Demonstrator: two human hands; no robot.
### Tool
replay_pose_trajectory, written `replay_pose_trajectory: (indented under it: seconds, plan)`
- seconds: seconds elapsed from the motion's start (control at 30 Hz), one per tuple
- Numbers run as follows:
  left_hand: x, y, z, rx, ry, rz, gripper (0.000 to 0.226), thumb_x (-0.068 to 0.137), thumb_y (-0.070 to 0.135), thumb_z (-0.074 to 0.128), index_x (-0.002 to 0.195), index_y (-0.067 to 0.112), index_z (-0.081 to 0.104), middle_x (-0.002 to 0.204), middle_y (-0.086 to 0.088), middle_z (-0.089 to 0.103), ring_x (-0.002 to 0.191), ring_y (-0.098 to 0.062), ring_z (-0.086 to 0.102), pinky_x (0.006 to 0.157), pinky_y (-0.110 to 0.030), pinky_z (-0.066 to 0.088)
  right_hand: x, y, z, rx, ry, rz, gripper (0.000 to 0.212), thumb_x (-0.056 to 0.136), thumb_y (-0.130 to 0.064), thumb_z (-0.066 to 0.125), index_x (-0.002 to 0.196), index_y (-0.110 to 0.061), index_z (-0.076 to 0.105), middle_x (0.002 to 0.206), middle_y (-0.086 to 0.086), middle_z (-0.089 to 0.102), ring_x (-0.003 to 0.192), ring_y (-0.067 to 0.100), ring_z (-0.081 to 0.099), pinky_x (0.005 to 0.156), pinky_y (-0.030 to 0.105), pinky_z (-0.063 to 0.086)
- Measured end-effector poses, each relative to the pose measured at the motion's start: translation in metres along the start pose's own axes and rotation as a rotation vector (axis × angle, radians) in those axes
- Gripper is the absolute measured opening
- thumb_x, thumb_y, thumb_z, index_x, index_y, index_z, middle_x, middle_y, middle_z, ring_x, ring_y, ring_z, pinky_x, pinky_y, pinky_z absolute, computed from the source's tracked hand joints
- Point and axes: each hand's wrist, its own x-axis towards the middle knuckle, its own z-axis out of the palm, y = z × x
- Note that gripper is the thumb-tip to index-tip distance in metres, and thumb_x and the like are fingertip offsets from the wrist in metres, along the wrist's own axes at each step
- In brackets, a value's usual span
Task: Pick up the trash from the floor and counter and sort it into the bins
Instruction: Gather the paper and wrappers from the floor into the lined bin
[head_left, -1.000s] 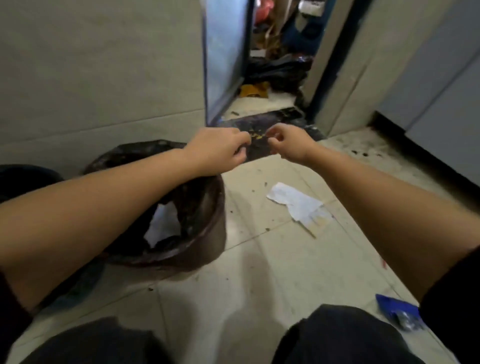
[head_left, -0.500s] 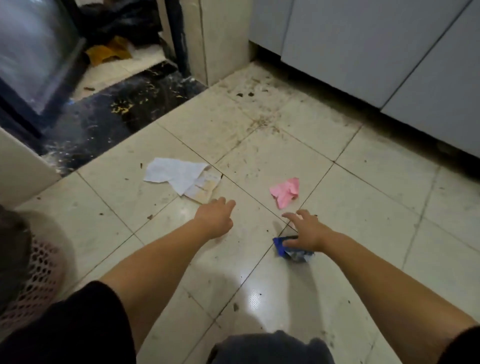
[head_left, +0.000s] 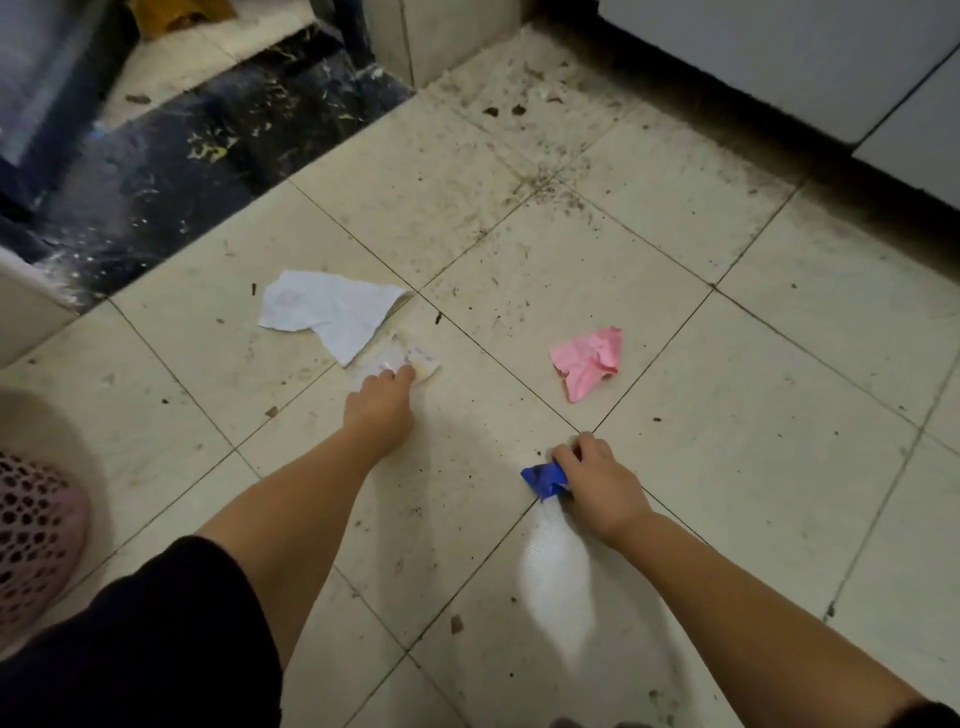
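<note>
My right hand (head_left: 597, 480) is closed on a crumpled blue wrapper (head_left: 543, 479) lying on the tiled floor. My left hand (head_left: 382, 402) reaches forward, its fingertips down on a small pale printed wrapper (head_left: 415, 361); whether it grips it I cannot tell. A white sheet of paper (head_left: 327, 309) lies just beyond and overlaps that wrapper. A crumpled pink paper (head_left: 589, 361) rests on the floor to the right, apart from both hands.
A pink mesh bin (head_left: 36, 540) shows at the left edge. White cabinet fronts (head_left: 779, 57) line the far right. A dark speckled threshold (head_left: 182, 156) leads to a doorway at upper left. Dirt crumbs scatter over the tiles (head_left: 545, 182).
The view swung from the black bin to the littered floor. My right hand closed on the blue wrapper. My left hand reached forward onto the pale wrapper.
</note>
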Motion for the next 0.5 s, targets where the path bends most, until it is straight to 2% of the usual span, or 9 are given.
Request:
replay_pose_trajectory:
  seconds: [0.1, 0.2, 0.27, 0.37, 0.4, 0.5]
  plan:
    - [-0.014, -0.013, 0.010, -0.034, 0.013, 0.016, 0.033, 0.096, 0.007, 0.032, 0.124, 0.009, 0.049, 0.116, -0.014, 0.058, 0.103, -0.031, 0.058, 0.086, -0.041, 0.049, 0.000, -0.002, -0.003, 0.014, -0.006, 0.014, 0.035, 0.089, -0.017, 0.053, 0.123, -0.015, 0.047, 0.126, 0.008, 0.042, 0.115, 0.023, 0.044, 0.068, 0.028, 0.040]
    - [-0.032, -0.025, 0.010, -0.119, -0.034, 0.042, 0.030, 0.094, 0.006, 0.036, 0.117, 0.008, 0.054, 0.118, -0.015, 0.058, 0.105, -0.031, 0.058, 0.088, -0.039, 0.049, -0.001, -0.010, -0.013, 0.078, -0.026, 0.079, 0.032, 0.089, -0.014, 0.051, 0.121, -0.014, 0.048, 0.122, 0.008, 0.044, 0.111, 0.024, 0.047, 0.072, 0.029, 0.043]
    - [-0.046, -0.032, -0.003, -0.207, -0.022, 0.051, 0.023, 0.092, 0.006, 0.039, 0.108, 0.006, 0.056, 0.112, -0.015, 0.059, 0.100, -0.031, 0.058, 0.082, -0.036, 0.047, 0.000, -0.022, -0.026, 0.123, 0.008, 0.098, 0.027, 0.089, -0.010, 0.049, 0.116, -0.011, 0.050, 0.116, 0.010, 0.045, 0.103, 0.027, 0.051, 0.073, 0.033, 0.046]
    - [-0.065, -0.045, -0.044, -0.320, 0.084, 0.106, 0.007, 0.091, 0.007, 0.044, 0.086, 0.009, 0.048, 0.090, -0.013, 0.052, 0.081, -0.030, 0.051, 0.068, -0.032, 0.037, 0.007, -0.056, -0.057, 0.155, 0.110, 0.071, 0.024, 0.088, -0.006, 0.049, 0.112, -0.007, 0.051, 0.113, 0.014, 0.047, 0.090, 0.028, 0.051, 0.070, 0.034, 0.044]
    - [-0.071, -0.052, -0.062, -0.344, 0.124, 0.127, 0.010, 0.090, 0.006, 0.044, 0.081, 0.010, 0.043, 0.085, -0.011, 0.048, 0.077, -0.027, 0.047, 0.065, -0.031, 0.034, 0.009, -0.072, -0.072, 0.167, 0.145, 0.054, 0.025, 0.088, -0.005, 0.050, 0.112, -0.006, 0.052, 0.112, 0.015, 0.047, 0.087, 0.028, 0.049, 0.069, 0.034, 0.043]
    - [-0.088, -0.088, -0.123, -0.358, 0.241, 0.178, 0.012, 0.088, 0.005, 0.046, 0.080, 0.012, 0.040, 0.083, -0.009, 0.048, 0.077, -0.028, 0.049, 0.065, -0.030, 0.033, 0.015, -0.132, -0.125, 0.182, 0.264, -0.051, 0.026, 0.085, -0.004, 0.051, 0.111, -0.007, 0.053, 0.109, 0.015, 0.047, 0.091, 0.034, 0.054, 0.077, 0.040, 0.048]
